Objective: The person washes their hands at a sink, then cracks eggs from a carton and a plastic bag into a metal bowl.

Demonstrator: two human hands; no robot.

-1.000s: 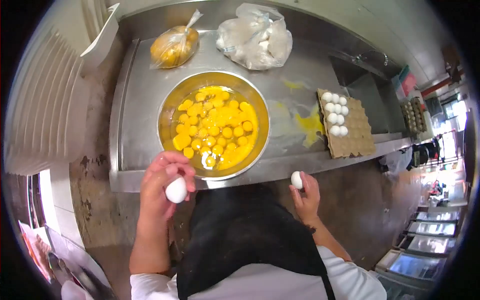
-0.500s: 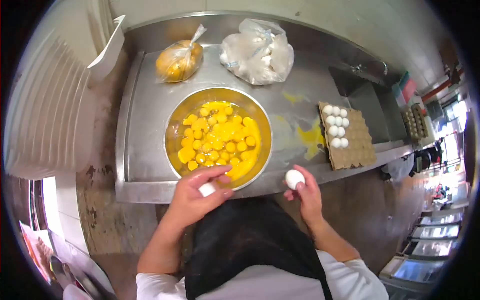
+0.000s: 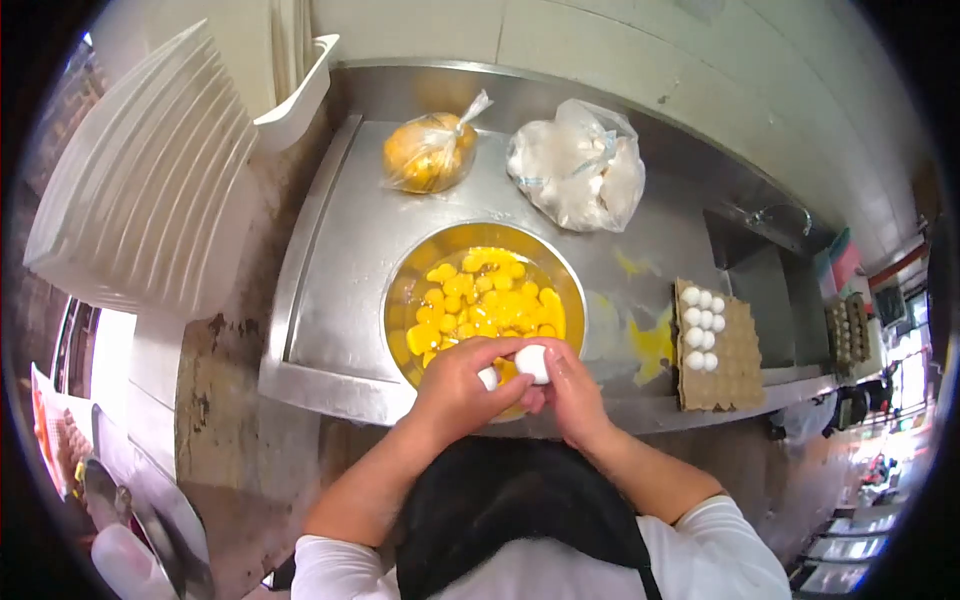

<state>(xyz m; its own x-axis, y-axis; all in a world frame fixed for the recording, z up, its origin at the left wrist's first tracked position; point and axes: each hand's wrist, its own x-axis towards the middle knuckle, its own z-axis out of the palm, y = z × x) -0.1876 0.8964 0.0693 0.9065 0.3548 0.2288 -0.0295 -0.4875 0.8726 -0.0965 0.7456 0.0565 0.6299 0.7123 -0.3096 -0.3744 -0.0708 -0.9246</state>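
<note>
Over the near rim of a wide metal bowl (image 3: 408, 280), my two hands meet. My left hand (image 3: 452, 388) is closed around a white egg (image 3: 488, 378), which shows only in part between thumb and fingers. My right hand (image 3: 573, 395) grips another white egg (image 3: 532, 364), with fingertips of both hands close around it. Many yellow yolks (image 3: 490, 300) lie in clear egg white inside the bowl. To the right, a cardboard egg tray (image 3: 735, 350) holds several white eggs (image 3: 701, 320) on its left side.
Behind the bowl stand a tied bag of yellow-orange contents (image 3: 425, 158) and a clear bag of white pieces (image 3: 580, 170). Spilled yolk (image 3: 652, 345) smears the steel counter (image 3: 335, 270). A sink (image 3: 765, 290) is at the right, stacked white trays (image 3: 150, 190) at the left.
My right hand has brought its egg left and up to my left hand above the bowl. The camera view has shifted, so the counter appears lower and further right.
</note>
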